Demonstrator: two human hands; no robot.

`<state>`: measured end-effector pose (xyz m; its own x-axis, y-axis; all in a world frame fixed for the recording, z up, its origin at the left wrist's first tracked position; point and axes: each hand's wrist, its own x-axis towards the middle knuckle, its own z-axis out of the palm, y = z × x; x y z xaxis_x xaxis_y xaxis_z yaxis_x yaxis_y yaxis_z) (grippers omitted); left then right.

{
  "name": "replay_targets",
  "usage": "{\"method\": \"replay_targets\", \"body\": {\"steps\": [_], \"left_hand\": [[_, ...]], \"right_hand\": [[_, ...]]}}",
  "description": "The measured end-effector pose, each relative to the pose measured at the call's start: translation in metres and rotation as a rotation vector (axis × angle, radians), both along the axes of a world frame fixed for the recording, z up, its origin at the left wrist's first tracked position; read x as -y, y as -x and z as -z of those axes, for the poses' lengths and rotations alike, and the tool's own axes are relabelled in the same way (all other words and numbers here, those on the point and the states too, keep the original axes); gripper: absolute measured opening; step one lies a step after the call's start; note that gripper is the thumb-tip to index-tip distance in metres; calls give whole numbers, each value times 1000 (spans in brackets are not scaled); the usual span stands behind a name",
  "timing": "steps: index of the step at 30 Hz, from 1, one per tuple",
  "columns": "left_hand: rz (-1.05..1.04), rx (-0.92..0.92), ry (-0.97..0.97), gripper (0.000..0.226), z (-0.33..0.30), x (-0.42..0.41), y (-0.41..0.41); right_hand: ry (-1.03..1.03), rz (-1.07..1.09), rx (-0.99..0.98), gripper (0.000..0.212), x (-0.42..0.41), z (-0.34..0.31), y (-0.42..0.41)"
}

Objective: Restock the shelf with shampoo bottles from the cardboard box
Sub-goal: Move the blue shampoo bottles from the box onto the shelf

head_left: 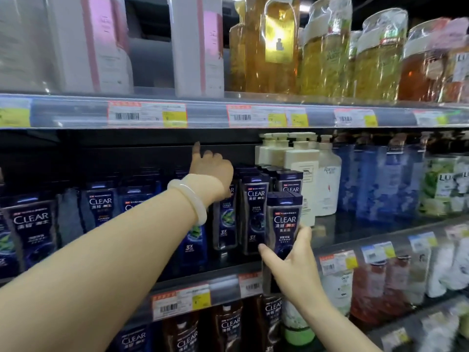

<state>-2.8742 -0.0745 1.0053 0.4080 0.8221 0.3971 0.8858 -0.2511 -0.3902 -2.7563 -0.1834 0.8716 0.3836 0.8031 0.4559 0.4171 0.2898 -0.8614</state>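
Right hand (291, 270) round dark shampoo bottle (284, 224) at shelf (203, 273) edge

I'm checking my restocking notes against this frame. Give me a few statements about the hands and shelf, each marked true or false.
1. The right hand grips a dark CLEAR bottle. True.
2. The left hand holds a bottle. False: it holds nothing and reaches in above the CLEAR row, one finger raised.
3. White pump bottles stand right of the CLEAR row. True.
4. The left wrist is bare. False: it wears a pale bangle.
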Motion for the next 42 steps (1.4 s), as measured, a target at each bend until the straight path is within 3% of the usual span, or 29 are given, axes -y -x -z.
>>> {"method": "replay_targets", "body": {"steps": [5, 24, 27, 31, 37, 42], "left_hand": [[1, 3, 51, 56, 5, -10, 9], [27, 325, 135, 69, -9, -5, 19], [83, 471, 165, 69, -21, 6, 27], [289, 820, 247, 66, -32, 28, 44], [622, 1335, 436, 34, -7, 56, 61], [607, 1662, 446, 17, 48, 67, 82]], "right_hand": [[8, -4, -2, 54, 2, 0, -3], [5, -36, -6, 59, -5, 2, 2], [4, -43, 5, 55, -6, 3, 4], [1, -55, 8, 56, -6, 4, 8], [-11, -91, -6, 59, -11, 6, 15], [-45, -118, -8, 59, -13, 1, 26]]}}
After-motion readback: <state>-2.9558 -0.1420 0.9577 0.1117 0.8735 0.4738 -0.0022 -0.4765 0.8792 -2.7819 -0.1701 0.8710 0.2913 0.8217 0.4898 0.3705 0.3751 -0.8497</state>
